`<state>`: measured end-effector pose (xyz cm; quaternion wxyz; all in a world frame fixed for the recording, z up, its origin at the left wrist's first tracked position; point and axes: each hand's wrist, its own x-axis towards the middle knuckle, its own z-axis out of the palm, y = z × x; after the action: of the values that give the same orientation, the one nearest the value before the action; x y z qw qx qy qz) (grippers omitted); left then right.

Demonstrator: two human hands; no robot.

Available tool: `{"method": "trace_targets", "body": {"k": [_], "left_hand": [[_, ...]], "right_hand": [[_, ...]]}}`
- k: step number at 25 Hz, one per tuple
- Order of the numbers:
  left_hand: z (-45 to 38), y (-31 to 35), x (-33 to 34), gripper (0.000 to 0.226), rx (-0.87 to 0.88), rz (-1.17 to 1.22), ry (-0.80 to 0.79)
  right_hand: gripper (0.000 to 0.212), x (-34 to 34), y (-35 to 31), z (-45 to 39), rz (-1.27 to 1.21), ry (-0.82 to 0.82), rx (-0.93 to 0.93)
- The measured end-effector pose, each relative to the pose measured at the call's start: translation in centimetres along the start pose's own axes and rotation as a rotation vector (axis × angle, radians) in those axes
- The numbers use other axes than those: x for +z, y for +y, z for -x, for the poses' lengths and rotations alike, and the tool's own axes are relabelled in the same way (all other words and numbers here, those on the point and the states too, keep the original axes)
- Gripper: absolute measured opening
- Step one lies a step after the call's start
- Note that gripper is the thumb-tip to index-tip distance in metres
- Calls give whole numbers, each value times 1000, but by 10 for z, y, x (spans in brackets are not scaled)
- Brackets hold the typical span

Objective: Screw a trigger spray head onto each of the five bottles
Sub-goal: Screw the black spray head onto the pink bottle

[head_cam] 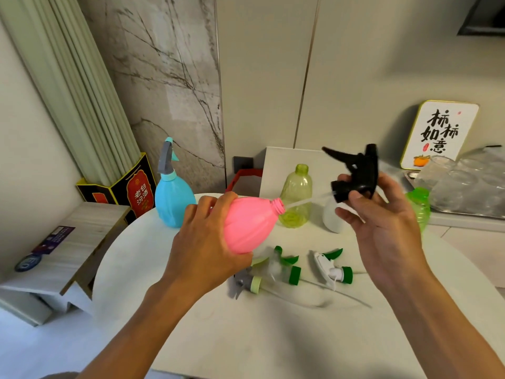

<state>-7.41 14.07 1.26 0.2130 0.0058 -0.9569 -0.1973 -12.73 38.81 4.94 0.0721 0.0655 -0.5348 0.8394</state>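
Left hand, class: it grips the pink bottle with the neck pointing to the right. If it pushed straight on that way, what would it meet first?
Probably the black spray head in the right hand: its dip tube already reaches the pink bottle mouth held by the left hand. Depth is unclear.

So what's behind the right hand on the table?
Behind the right hand stand a white plastic bottle and a ribbed green plastic bottle. The hand hides most of both, including their necks.
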Motion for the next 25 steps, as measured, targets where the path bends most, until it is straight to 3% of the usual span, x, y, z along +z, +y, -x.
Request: {"method": "trace_targets", "body": {"k": [5, 12, 15, 25], "left_hand": [[4, 5, 6, 107, 49, -32, -37], [8, 5, 7, 105, 111, -61, -29], [10, 5, 8, 103, 109, -52, -67], [10, 4, 9, 104, 132, 37, -115]], "right_hand": [[49, 19, 23, 16, 240, -196, 84], [31, 18, 23, 18, 474, -191, 44], [34, 14, 21, 15, 553, -265, 70], [52, 3, 15, 10, 446, -508, 71]]}}
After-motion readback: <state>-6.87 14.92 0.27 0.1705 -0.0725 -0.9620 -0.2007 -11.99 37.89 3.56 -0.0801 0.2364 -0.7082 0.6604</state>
